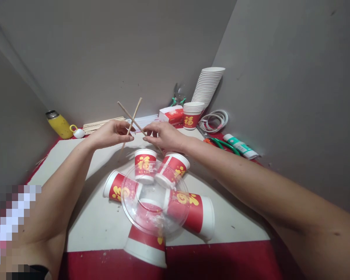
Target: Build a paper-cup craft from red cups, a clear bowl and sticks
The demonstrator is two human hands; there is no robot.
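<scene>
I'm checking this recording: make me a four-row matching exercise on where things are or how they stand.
1 Two raised sticks
2 Clear plastic disc
3 Yellow bottle
4 Tallest cup stack

A far left
B over red-and-white cups
C at the back, right of centre
D crossed, held by left hand and right hand

Pairs: 1-D, 2-B, 3-A, 4-C

clearance, center: the gap between my left hand (113,134) and my right hand (166,136) is obstructed by two crossed sticks (133,119), one pinched in each hand. below, five paper cups (144,157) and a clear plastic disc (154,190) over them block the middle of the table (87,217). clearance, sides: i can pass between the cups and either forearm. clearance, rear: a yellow bottle (58,125), stick bundle (103,125), red-and-white box (172,114) and leaning cup stack (208,85) restrict access before the gray walls (119,46).
</scene>
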